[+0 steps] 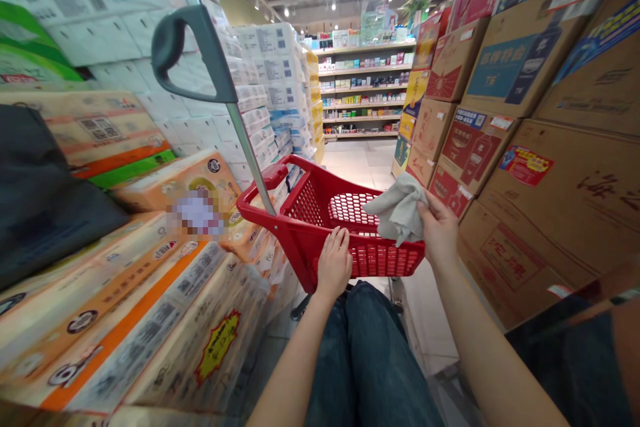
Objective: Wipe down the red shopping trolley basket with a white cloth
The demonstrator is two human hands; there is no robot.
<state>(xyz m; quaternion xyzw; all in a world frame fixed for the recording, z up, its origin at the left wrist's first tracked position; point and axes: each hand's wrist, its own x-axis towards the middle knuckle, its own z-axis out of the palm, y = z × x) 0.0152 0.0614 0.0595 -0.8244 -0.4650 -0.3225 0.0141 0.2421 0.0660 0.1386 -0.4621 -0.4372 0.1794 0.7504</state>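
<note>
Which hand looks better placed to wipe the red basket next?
Probably the right: the right hand grips the grey cloth just above the rim of the red basket, while the left hand lies on its near wall, holding nothing.

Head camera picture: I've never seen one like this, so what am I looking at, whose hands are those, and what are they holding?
There is no machine: a camera worn on a person's head looks forward and down, so both bare hands are the wearer's own. The left hand rests flat against the near wall of a red plastic shopping basket with a tall grey pull handle. The right hand grips a crumpled grey cloth above the basket. Wrapped paper packs are stacked on the left, brown cardboard boxes on the right, with store shelves far ahead.
</note>
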